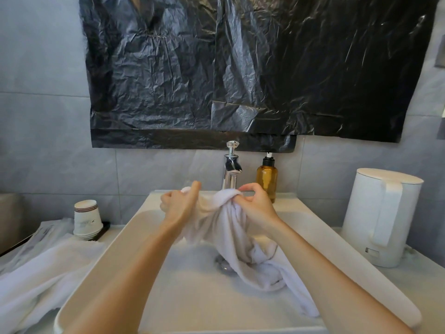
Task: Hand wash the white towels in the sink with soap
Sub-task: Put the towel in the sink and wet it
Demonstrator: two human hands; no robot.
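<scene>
A wet white towel (231,235) hangs over the white sink (125,239), its lower end trailing across the basin toward the front right. My left hand (179,202) grips its upper left part, and my right hand (255,204) pinches a bunched fold at the top right, just below the chrome tap (231,169). An amber soap pump bottle (267,178) stands to the right of the tap. A second white towel (41,273) lies on the counter to the left of the sink.
A stack of paper cups (85,219) stands on the left counter beside a dark tray. A white electric kettle (382,215) stands on the right counter. Black plastic sheeting (240,68) covers the wall above. The drain (222,262) shows beside the towel.
</scene>
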